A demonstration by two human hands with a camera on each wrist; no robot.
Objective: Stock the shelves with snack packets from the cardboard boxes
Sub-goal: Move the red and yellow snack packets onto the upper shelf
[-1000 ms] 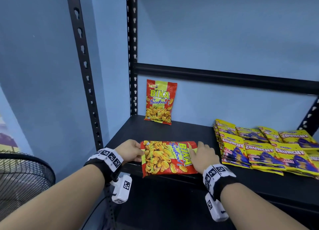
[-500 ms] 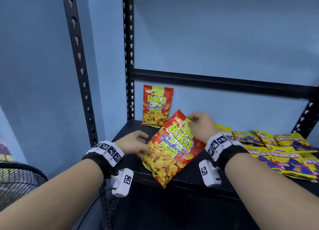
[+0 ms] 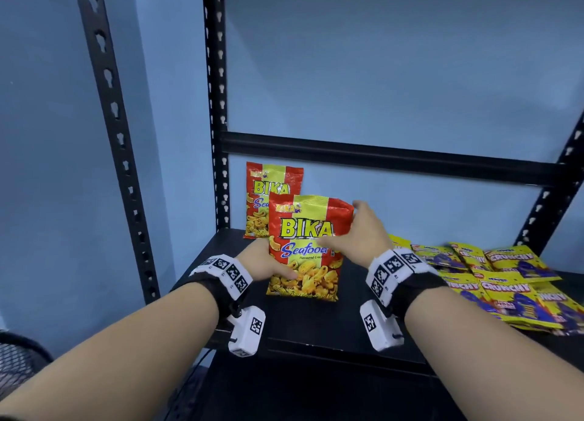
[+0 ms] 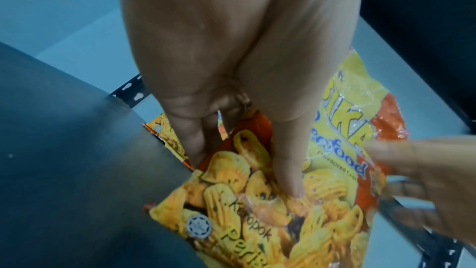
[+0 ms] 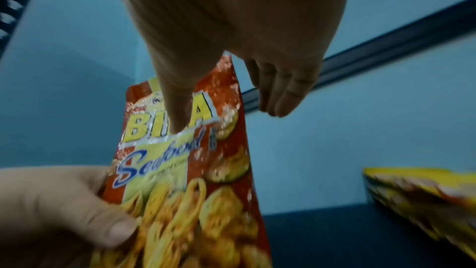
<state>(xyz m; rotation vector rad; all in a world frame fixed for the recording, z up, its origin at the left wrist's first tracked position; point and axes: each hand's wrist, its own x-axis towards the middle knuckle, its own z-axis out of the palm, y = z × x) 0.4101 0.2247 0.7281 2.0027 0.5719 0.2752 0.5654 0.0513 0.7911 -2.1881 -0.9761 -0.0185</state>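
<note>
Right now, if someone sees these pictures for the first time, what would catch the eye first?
First the red and yellow BIKA packet, held upright above the black shelf by the left hand at its lower edge and the right hand at its upper right side. Behind it a second BIKA packet leans on the blue wall. On the right lie yellow Crunchy packets in flat stacks.

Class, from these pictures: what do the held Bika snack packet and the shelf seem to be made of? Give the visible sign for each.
Bika packet: apparently thin glossy plastic film, since it crinkles and glints where the left hand and right hand hold it.

Shelf: likely black painted metal; the perforated uprights suggest steel. The deck's material is unclear.
</note>
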